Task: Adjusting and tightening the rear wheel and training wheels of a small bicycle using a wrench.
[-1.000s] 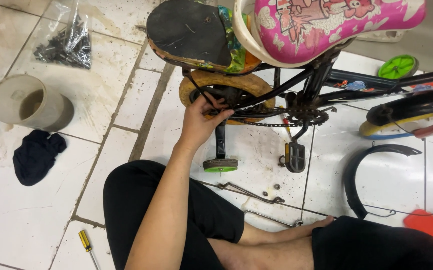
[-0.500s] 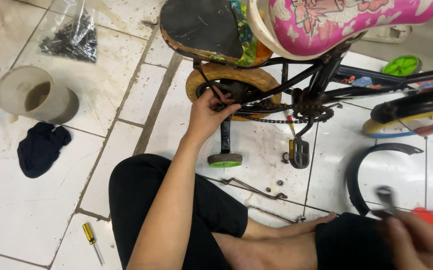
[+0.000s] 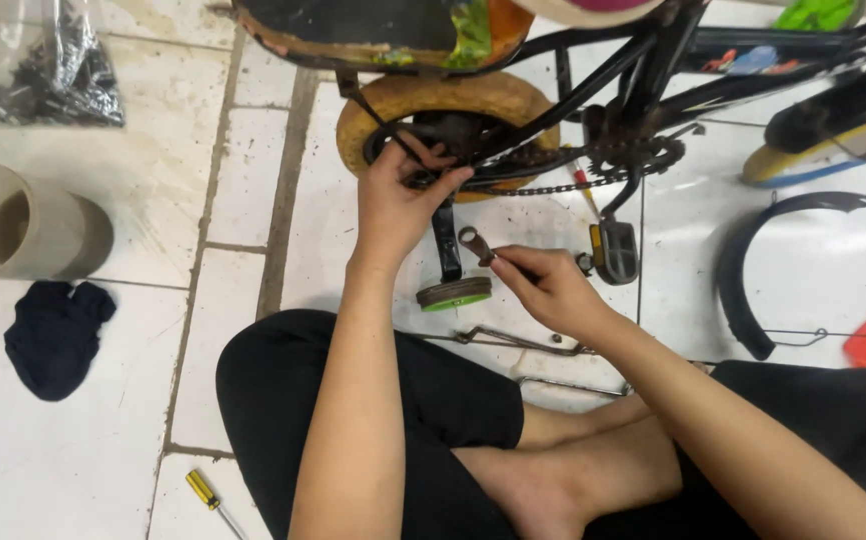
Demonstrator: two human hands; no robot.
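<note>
White floor tiles (image 3: 83, 470) carry a small bicycle's yellowed rear wheel (image 3: 443, 100). At its hub, the left hand (image 3: 403, 195) pinches the chain (image 3: 553, 187); just below, the right hand (image 3: 543, 290) grips a rusty wrench (image 3: 476, 243) beside the training wheel (image 3: 453, 294).

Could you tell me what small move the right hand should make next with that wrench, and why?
Probably bring the wrench up to the rear wheel hub. The right hand holds it just below the hub, ring end raised, while the left hand already grips there beside the chain.
</note>
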